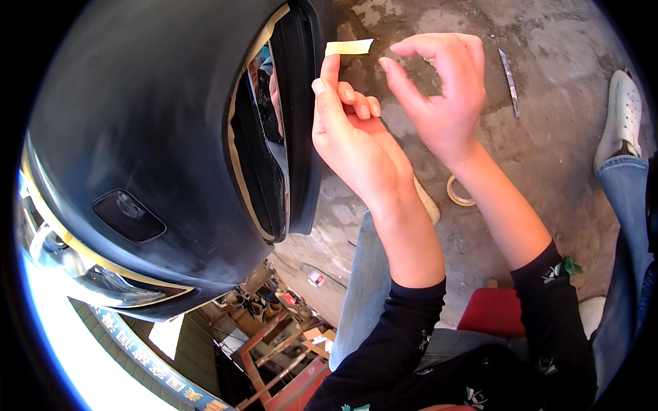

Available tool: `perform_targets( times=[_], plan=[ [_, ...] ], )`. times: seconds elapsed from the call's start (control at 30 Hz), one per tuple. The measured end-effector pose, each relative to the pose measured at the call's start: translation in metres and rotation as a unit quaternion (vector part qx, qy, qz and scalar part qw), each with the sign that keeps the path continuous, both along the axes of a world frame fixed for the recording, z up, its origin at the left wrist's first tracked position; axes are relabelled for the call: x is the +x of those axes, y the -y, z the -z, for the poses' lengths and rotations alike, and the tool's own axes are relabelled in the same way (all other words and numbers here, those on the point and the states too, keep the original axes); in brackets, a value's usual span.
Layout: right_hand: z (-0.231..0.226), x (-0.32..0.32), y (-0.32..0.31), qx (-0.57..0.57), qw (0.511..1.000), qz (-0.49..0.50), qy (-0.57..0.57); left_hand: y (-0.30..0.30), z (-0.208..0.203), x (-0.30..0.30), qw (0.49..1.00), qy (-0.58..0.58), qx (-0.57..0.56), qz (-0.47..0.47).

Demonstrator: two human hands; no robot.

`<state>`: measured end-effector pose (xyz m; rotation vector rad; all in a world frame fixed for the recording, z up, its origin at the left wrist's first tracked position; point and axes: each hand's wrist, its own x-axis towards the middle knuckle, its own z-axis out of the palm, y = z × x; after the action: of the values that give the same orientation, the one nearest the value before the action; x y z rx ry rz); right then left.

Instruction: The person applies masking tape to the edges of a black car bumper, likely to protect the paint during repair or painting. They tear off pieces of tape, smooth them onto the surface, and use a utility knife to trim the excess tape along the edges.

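Note:
A short strip of pale yellow masking tape (pixel 349 47) sits across the raised index fingertip of my left hand (pixel 360 137). The other fingers of that hand are loosely curled, its palm partly turned up. Just right of the strip is my right hand (pixel 445 89), its thumb and index finger apart with a gap between them. Nothing shows in that gap. To the left stands a matt black vehicle body (pixel 157 116). Masking tape (pixel 236 151) lines the edge of a tall recess (pixel 253 192) in it, close to my left hand.
A tape roll (pixel 460 191) and a slim knife-like tool (pixel 509 82) lie on the stained concrete floor (pixel 548 103). Another person's white clog (pixel 620 113) is at the right. Under me is a red seat (pixel 492 314). Cluttered boxes and a red frame (pixel 264 363) stand lower left.

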<state>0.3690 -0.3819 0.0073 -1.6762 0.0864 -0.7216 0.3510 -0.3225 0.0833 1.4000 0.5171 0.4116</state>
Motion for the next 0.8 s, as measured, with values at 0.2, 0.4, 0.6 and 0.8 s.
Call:
perform_targets(
  times=[0.2, 0.4, 0.6, 0.8],
  plan=[
    [0.0, 0.033, 0.004, -0.102, 0.99, 0.022, 0.096, 0.009, 0.004, 0.007, 0.998, 0.025, -0.065, 0.004],
    [-0.015, 0.042, -0.001, -0.052, 0.986, 0.026, 0.154, 0.011, 0.001, 0.003, 0.996, 0.052, -0.073, -0.002],
    [-0.015, 0.049, -0.013, -0.056, 0.981, 0.021, 0.187, 0.005, -0.002, 0.002, 0.995, 0.07, -0.064, 0.018],
    [-0.026, 0.057, -0.022, -0.045, 0.975, 0.032, 0.214, 0.0, -0.008, 0.004, 0.996, 0.085, -0.036, 0.019]
  ],
)
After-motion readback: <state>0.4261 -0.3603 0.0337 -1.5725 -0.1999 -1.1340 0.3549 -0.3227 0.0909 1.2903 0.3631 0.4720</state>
